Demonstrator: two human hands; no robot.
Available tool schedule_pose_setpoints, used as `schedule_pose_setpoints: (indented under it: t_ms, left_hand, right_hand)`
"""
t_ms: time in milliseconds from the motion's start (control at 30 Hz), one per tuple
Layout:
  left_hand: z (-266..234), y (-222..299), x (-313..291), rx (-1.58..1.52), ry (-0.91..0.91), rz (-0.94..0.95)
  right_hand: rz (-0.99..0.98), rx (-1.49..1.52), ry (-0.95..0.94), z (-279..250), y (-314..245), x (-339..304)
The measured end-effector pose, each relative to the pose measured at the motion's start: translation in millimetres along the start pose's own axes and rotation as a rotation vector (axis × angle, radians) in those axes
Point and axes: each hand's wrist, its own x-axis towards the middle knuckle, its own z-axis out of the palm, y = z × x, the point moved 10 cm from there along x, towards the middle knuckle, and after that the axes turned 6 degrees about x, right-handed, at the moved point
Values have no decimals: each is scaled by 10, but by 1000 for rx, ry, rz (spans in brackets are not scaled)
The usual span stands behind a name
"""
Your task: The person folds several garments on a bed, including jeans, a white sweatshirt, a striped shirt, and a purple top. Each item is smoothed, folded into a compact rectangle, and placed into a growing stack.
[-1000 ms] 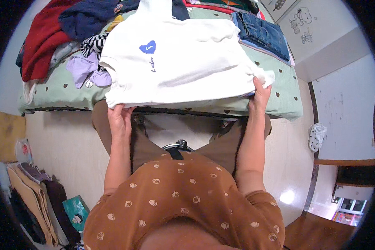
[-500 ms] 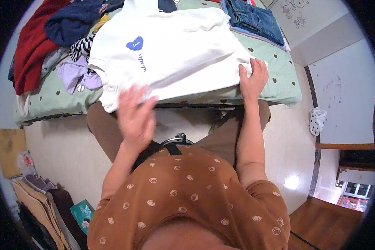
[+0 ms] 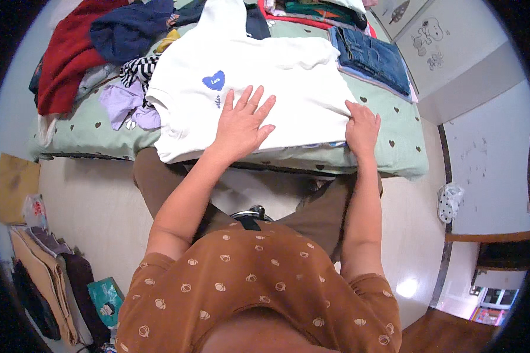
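A white sweatshirt (image 3: 294, 76) with a blue heart patch (image 3: 214, 80) lies spread across the bed, its near edge hanging over the front side. My left hand (image 3: 241, 126) rests flat on it just below the heart, fingers spread, partly covering dark lettering. At the garment's right end, my right hand (image 3: 362, 132) has its bent fingers closed on the edge; small creases run out from the fingertips. The thumb of this hand is partly hidden. A bit of coloured print shows under the near edge, beside the right hand.
The bed (image 3: 394, 150) has a green heart-patterned cover. Loose clothes, including a red knit garment (image 3: 70, 65) and a lilac piece (image 3: 123, 106), are heaped at left. Folded jeans (image 3: 371, 56) top a stack at right. A white plastic bag (image 3: 449, 203) hangs beyond the bed's right side.
My left hand has moved right and come down flat on the sweatshirt. The near part looks smoother. My right hand stays at the right end, its fingers now bent onto the edge.
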Motion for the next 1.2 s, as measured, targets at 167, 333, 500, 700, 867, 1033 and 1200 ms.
schedule_pose_setpoints:
  t_ms: [167,333,500,700,867,1033,1200]
  left_hand:
    - [-210,-121,87,-195,-32,-56]
    - [-529,-1186,723,-679,326,-359]
    - [-293,-2876,1242,-230,472,-703]
    - [768,-3264,1128,-117,-35,-969]
    - [776,-3307,1212,-197,-128,-1009]
    - [718,-3518,1325,-397,75,-972]
    - [190,-3433,1442,-454,348,-762]
  right_hand:
    - [16,212,34,-230,-26,281]
    - [43,584,77,-311,-233,920]
    - [79,667,8,312,-352,1778]
    - [152,346,-63,1073,-328,2143]
    - [185,265,-154,1382,-296,2127]
    - [142,288,-117,1331,-168,2231]
    - [222,495,-123,1092,-53,2229]
